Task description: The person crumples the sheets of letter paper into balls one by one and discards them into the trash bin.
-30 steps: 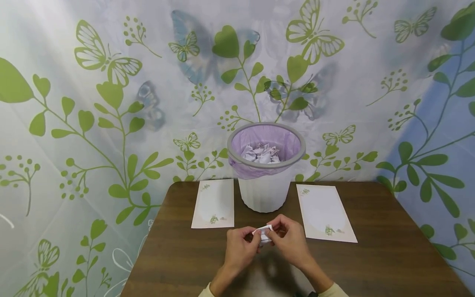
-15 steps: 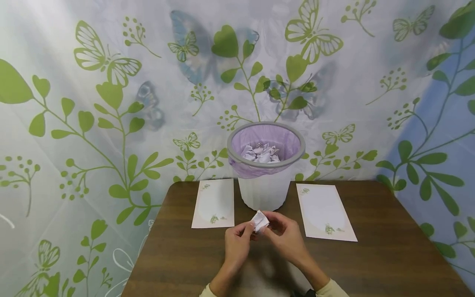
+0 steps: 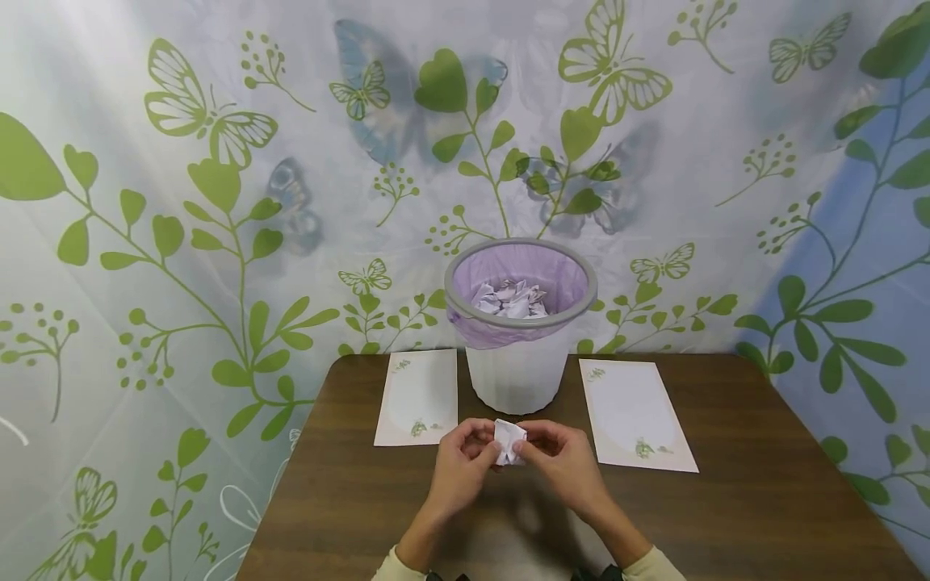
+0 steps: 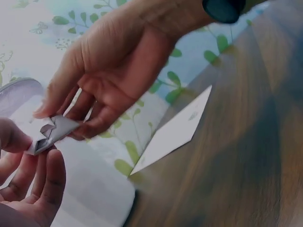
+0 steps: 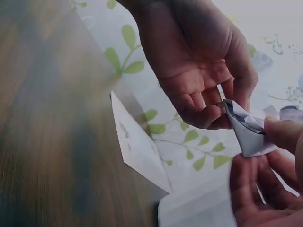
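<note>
At lower centre of the head view, the left hand (image 3: 458, 466) and right hand (image 3: 567, 466) angle inward, each pinching one side of a folded piece of paper (image 3: 508, 436).

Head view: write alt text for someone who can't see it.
A left hand and a right hand pinch a small folded paper over a brown table. Behind them stands a white bin, crumpled paper inside its purple liner, between two decorated sheets.

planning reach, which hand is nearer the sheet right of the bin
Right: the right hand is just left of that sheet, the left hand beyond the held paper.
</note>
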Tool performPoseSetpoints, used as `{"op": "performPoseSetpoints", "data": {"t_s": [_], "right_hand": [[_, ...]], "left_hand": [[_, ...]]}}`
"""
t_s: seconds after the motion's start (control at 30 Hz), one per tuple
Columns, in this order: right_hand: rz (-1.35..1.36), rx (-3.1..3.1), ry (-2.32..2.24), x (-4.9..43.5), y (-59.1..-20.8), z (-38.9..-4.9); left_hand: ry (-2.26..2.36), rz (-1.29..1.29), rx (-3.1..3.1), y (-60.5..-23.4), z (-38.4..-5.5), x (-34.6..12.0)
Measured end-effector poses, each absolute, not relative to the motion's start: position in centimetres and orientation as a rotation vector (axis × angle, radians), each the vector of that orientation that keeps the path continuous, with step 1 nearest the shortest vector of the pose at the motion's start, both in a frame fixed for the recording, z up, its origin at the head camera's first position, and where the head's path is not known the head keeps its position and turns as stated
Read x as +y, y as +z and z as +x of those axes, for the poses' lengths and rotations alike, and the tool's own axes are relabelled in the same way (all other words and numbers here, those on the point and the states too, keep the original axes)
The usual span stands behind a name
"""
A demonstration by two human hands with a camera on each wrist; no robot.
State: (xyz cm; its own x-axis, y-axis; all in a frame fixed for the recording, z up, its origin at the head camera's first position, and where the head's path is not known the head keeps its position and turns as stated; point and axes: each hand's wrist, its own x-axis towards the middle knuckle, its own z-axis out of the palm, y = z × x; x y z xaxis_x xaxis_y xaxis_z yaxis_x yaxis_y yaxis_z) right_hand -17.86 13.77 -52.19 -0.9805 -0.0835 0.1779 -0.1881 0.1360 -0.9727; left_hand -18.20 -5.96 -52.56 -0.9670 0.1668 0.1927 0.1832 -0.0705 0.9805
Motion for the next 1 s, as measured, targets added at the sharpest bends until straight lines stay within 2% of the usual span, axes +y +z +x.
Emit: {"op": "performPoseSetpoints", "data": {"t_s": [0.27,0.67,0.83,1.0], "right_hand": [[0.365,-2.297,1.955,13.4,-51.8,-17.7],[0.529,-2.159,1.747,13.6,-52.1,-18.0],[0.533,-2.197,1.702,14.1,-52.1,-17.9],[0.557,-2.223,1.663,14.3,-52.1,-17.9]], "left_hand": [[-2.236,-0.316,-2.093,-52.7,-18.0,-5.4],[-2.222,-0.506,-2.124,-52.8,-17.8,-5.2],[-2.369,-0.558,-2.217,-52.6,-18.2,-6.0],[-2.526,-0.452,-2.283,-52.6,-18.3,-6.4]]}}
